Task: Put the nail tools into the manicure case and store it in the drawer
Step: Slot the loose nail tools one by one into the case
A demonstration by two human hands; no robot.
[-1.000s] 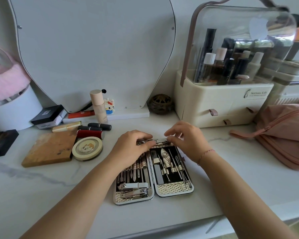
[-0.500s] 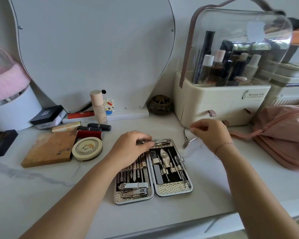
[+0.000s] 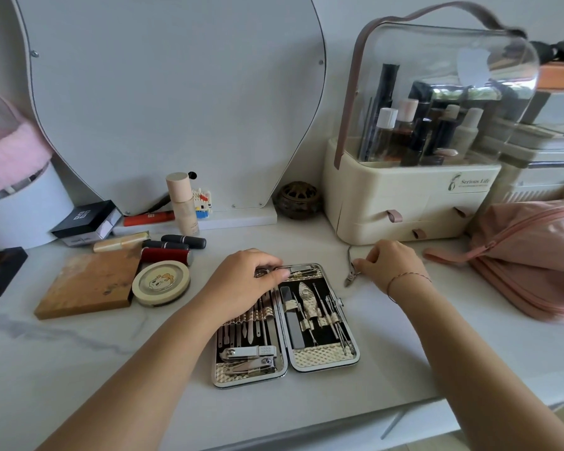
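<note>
Most tools already sit in my case (image 3: 287,323), lying open on the desk (image 3: 437,346). My left hand (image 3: 245,281) presses a tool into the case's top edge. My right hand (image 3: 388,265) pinches the nippers (image 3: 350,275) just right of it. Closing and the drawer (image 3: 394,232) remain.

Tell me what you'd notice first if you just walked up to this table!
The open manicure case full of shiny metal tools, lying flat in the middle of the white counter. The left hand rests on its top edge, while the right hand pinches the nail nippers just to the case's right. Behind them stands a big clear-lidded organizer packed with bottles.
</note>
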